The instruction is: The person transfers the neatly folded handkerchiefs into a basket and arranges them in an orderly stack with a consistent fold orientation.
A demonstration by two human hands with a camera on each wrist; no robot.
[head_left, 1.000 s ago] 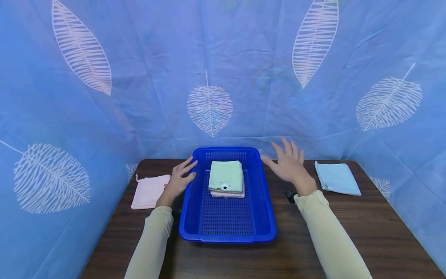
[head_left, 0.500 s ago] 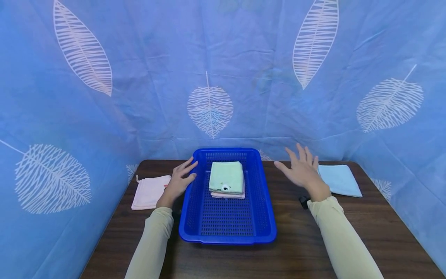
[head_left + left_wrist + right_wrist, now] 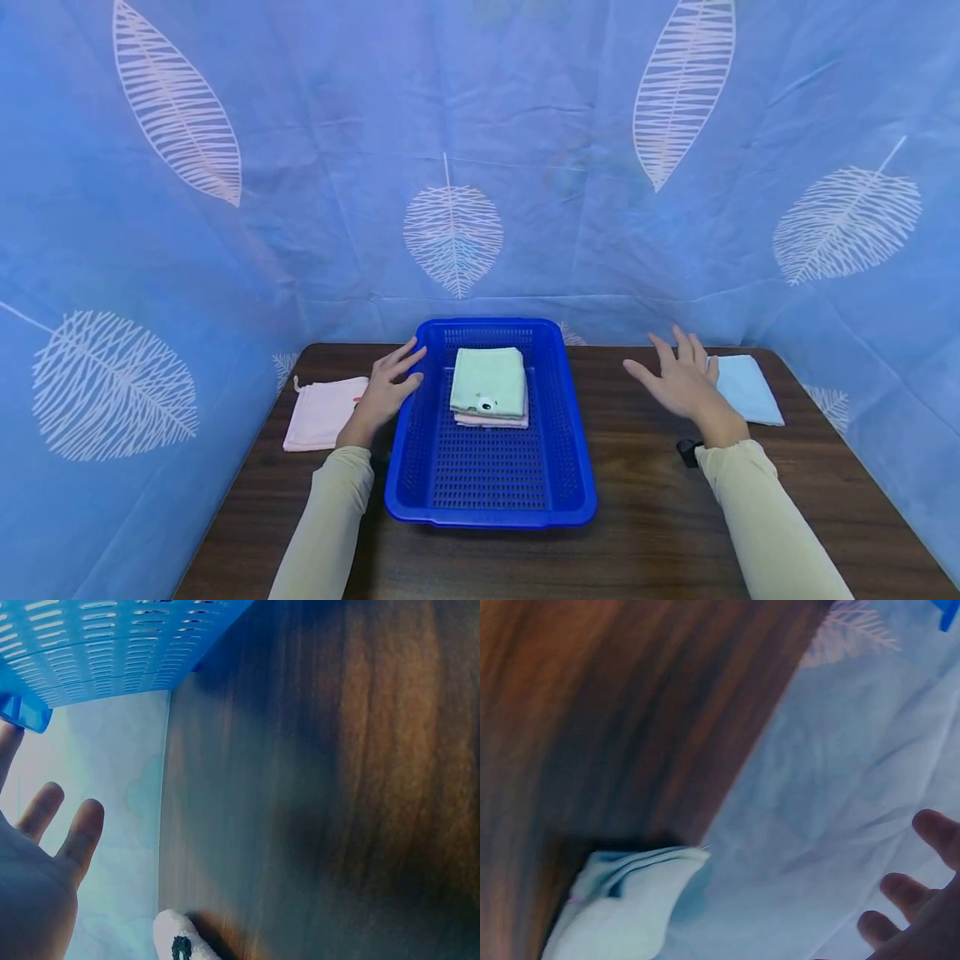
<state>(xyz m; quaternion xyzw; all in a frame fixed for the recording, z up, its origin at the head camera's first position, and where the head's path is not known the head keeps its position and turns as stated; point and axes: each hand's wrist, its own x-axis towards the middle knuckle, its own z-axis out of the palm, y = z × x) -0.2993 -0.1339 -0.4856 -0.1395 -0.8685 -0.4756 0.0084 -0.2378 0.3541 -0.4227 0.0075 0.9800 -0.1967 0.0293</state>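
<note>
My left hand [image 3: 386, 390] touches the left rim of a blue plastic basket [image 3: 491, 517], its fingers spread along the edge. In the left wrist view, fingertips [image 3: 90, 814] show below the slotted basket wall [image 3: 105, 656]. Inside the basket, a folded green towel [image 3: 487, 379] with an eye design lies on a folded pink towel [image 3: 491, 422]. My right hand [image 3: 682, 382] is in the air with spread fingers, holding nothing. It partly covers a folded light blue towel [image 3: 750, 390], which the right wrist view shows as a layered folded towel [image 3: 622, 907].
A folded pale pink towel [image 3: 322, 414] lies left of the basket, close to my left wrist. Everything stands on a dark wooden table [image 3: 637, 517]. A blue curtain [image 3: 525, 233] with white leaf prints hangs behind the table's far edge.
My right hand has moved rightward, away from the basket and toward the light blue towel, with its fingers still spread. The left hand and the basket have stayed in place.
</note>
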